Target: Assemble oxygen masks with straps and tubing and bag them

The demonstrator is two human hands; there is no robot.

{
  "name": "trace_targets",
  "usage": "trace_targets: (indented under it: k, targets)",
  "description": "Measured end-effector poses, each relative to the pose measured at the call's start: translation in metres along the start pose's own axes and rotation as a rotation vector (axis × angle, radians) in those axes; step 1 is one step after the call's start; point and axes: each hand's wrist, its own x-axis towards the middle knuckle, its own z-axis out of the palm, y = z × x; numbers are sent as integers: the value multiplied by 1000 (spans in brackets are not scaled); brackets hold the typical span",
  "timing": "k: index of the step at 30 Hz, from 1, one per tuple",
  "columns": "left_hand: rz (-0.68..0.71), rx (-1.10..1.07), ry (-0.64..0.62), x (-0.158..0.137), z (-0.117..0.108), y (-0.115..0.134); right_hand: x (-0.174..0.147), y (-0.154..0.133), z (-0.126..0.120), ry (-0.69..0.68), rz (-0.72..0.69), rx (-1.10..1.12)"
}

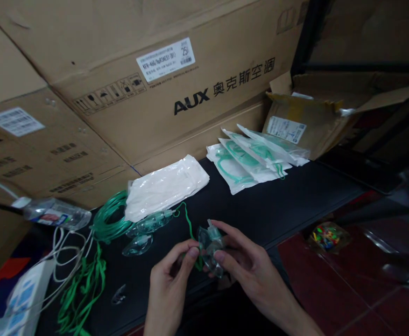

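Note:
My right hand [241,259] is closed around a clear, green-tinted oxygen mask [211,247], its short connector pointing up. At the mask's left edge, my left hand [176,266] pinches a green elastic strap [190,226]; part of the strap hangs below between the hands, and one end trails up over the black table. More clear masks [151,224] lie just beyond my left hand, with another single mask [137,245] nearer. Coiled green tubing [109,217] sits to their left. A heap of green straps [81,291] lies at the table's left front.
White plastic packets [167,186] are stacked behind the masks. Several packaged mask sets [250,158] fan out before an open carton [295,121]. Large cardboard boxes [120,116] wall the back. At left are a plastic bottle [57,213], white cables and a power strip [29,296].

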Motion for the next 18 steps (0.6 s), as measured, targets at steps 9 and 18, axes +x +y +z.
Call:
trace_targets:
  k: [9, 18]
  targets:
    - [-71, -92, 56, 4, -5, -12, 12, 5, 2, 7, -15, -94]
    - [-66, -43, 43, 9, -6, -6, 15, 5, -1, -2, 15, -95]
